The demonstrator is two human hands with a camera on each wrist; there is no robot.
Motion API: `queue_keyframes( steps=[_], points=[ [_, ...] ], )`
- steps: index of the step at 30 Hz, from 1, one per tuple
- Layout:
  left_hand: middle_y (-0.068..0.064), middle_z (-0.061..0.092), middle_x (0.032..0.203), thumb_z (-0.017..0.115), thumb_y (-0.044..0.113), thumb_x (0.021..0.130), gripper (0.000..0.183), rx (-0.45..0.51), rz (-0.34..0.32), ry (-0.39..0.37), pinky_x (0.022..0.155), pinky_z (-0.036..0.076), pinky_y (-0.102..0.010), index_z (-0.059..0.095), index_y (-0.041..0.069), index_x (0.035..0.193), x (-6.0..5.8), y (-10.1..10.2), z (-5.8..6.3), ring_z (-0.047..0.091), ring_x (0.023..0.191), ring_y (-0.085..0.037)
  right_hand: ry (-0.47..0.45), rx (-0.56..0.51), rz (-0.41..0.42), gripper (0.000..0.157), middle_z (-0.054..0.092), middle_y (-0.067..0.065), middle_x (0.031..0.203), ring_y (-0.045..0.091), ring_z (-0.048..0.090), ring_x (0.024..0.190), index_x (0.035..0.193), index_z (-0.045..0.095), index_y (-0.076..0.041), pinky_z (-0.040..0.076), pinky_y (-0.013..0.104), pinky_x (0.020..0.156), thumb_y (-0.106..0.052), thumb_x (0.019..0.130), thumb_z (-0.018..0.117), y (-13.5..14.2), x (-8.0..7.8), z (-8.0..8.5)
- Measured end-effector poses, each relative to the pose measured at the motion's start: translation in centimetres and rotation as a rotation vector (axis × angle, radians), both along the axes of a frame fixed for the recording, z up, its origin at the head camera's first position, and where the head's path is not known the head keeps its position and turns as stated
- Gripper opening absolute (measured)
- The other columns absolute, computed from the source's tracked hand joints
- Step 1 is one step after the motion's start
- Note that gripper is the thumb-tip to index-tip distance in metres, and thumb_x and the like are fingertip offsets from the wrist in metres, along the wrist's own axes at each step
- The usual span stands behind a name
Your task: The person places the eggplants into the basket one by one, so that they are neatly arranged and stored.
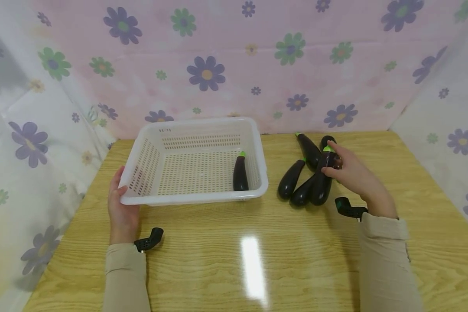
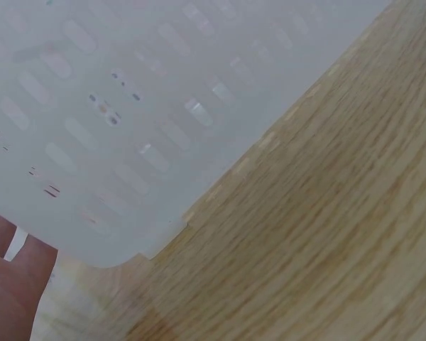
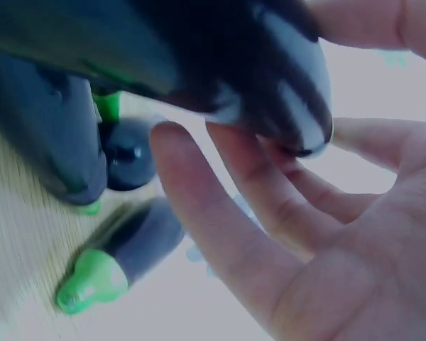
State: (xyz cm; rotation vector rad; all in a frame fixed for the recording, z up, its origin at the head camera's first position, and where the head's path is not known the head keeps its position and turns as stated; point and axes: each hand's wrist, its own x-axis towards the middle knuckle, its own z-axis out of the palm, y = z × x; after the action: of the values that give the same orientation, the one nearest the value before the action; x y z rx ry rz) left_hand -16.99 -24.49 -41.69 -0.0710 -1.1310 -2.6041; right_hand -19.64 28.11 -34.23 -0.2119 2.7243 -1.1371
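Note:
A white plastic basket (image 1: pixel 204 199) with slotted walls stands on the table, and one dark purple eggplant (image 1: pixel 240 173) lies inside it near the right wall. My left hand (image 1: pixel 122 212) grips the basket's near left corner, thumb over the rim and fingers along the outer side. To the right of the basket, my right hand (image 1: pixel 352 171) holds an eggplant (image 1: pixel 321 186) near its green-capped end, fingers around its sides. This one overlaps others in a pile, among them an eggplant (image 1: pixel 291 180) at the left and an eggplant (image 1: pixel 309 149) at the back.
The wooden table (image 1: pixel 203 260) reaches back to a pink flowered cloth (image 1: pixel 234 65) hung behind it. White flowered cloth (image 1: pixel 27 173) hangs at the left side as well. Black wrist cameras (image 1: pixel 150 239) sit at both sleeve cuffs.

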Motion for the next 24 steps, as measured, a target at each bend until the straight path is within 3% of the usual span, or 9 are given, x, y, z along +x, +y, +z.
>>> queue_keyframes(
  steps=[4, 12, 18, 24],
  points=[
    [-0.011, 0.031, 0.138, 0.032, 0.004, 0.087, 0.049, -0.010, 0.006, -0.003, 0.093, 0.031, -0.035, 0.034, 0.010, 0.135, 0.0, -0.1, -0.2, 0.034, 0.121, -0.025, -0.005, -0.038, 0.000, 0.078, -0.003, 0.017, 0.146, 0.046, 0.018, 0.125, 0.142, -0.003, -0.029, 0.027, 0.059, 0.090, -0.032, 0.088, 0.053, -0.5, 0.2, -0.1],
    [-0.012, 0.032, 0.137, 0.032, 0.004, 0.086, 0.052, -0.026, -0.003, 0.019, 0.093, 0.030, -0.034, 0.027, 0.006, 0.138, -0.2, -0.4, -0.3, 0.035, 0.118, -0.024, 0.025, -0.152, -0.038, 0.066, 0.019, 0.012, 0.144, 0.033, 0.020, 0.129, 0.137, 0.006, -0.047, 0.021, 0.060, 0.093, -0.037, 0.088, 0.051, -1.9, 1.0, 0.9],
    [-0.011, 0.033, 0.137, 0.033, 0.004, 0.086, 0.051, -0.025, 0.011, 0.019, 0.092, 0.030, -0.034, 0.028, 0.006, 0.137, -0.2, -0.6, -0.3, 0.037, 0.116, -0.023, 0.074, -0.187, -0.025, 0.061, 0.023, 0.010, 0.143, 0.030, 0.026, 0.127, 0.135, 0.014, -0.049, 0.026, 0.057, 0.091, -0.037, 0.088, 0.051, -4.3, 1.1, 2.0],
    [-0.011, 0.034, 0.135, 0.030, 0.004, 0.086, 0.050, -0.038, 0.013, 0.018, 0.091, 0.031, -0.034, 0.032, 0.007, 0.136, -0.4, -0.4, -0.2, 0.039, 0.114, -0.023, 0.108, -0.301, -0.005, 0.060, 0.022, 0.009, 0.143, 0.028, 0.031, 0.126, 0.136, 0.015, -0.048, 0.035, 0.051, 0.086, -0.033, 0.090, 0.050, -6.4, 0.8, 2.8]
  ],
)
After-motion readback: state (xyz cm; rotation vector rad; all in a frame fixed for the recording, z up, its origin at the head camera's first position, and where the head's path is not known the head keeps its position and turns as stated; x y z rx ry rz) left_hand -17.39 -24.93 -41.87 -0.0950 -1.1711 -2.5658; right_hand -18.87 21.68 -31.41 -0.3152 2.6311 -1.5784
